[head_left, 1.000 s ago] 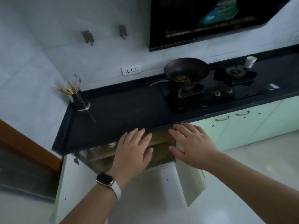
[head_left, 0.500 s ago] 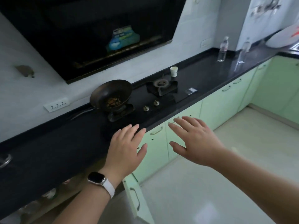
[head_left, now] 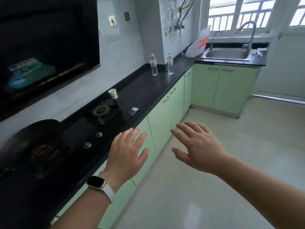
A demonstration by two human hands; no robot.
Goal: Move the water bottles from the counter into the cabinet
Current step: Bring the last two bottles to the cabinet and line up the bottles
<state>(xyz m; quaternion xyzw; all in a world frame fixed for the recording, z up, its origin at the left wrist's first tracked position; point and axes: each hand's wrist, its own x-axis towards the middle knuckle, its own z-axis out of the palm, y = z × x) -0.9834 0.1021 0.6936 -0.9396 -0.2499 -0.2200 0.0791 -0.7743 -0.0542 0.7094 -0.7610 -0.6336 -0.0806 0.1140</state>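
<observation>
1. Two water bottles stand upright on the black counter [head_left: 142, 90] at its far end, near the corner where the counter turns right toward the sink; the left water bottle [head_left: 153, 64] and the right water bottle [head_left: 170, 63] are close together but apart. Both are clear plastic with pale caps and red-and-white labels; how full they are cannot be told.
2. Left hand [head_left: 126, 154]: held palm down, fingers spread, over the near counter edge, holding nothing. A watch [head_left: 96, 182] with a white strap sits on its wrist.
3. Right hand [head_left: 198, 146]: held palm down, fingers spread, over the floor to the right of the counter, empty. Both hands are well apart from the bottles.
4. Paper cup [head_left: 113, 93]: upright on the counter just beyond the far burner [head_left: 100, 110]; its contents are hidden.
5. Wok [head_left: 33, 141]: on the near burner at left, containing a small amount of brownish food.
6. Sink [head_left: 227, 54]: steel basin at far right under the window; nothing can be made out inside it. A white plastic bag [head_left: 198, 43] with red print lies just left of it.
7. Green cabinet doors [head_left: 166, 116] below the counter: all those in view are shut.
</observation>
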